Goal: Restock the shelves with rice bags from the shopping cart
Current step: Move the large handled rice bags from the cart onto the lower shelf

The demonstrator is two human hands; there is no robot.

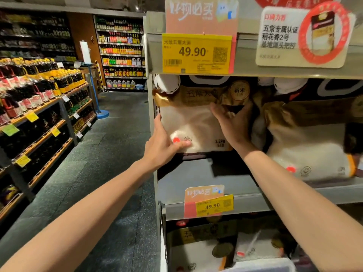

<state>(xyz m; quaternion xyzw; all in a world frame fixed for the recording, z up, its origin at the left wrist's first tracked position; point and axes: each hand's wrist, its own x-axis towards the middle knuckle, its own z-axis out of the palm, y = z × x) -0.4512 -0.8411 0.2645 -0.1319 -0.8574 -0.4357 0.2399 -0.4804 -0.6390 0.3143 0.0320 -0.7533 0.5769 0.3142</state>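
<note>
Now the bag [194, 118] stands on the shelf [206, 173]. The left hand [165, 142] pinches its corner at seven o'clock. The right hand [233, 124] presses flat at three o'clock, maybe so it won't tip.

The rice bag [193, 118] stood upright at the shelf's [206, 179] left end. The left hand [163, 146] gripped the bag's lower left corner, and the right hand [231, 124] lay on its right side. A second bag [306, 154] lay right of it, with a price tag [196, 54] above and more bags [196, 244] below.
</note>
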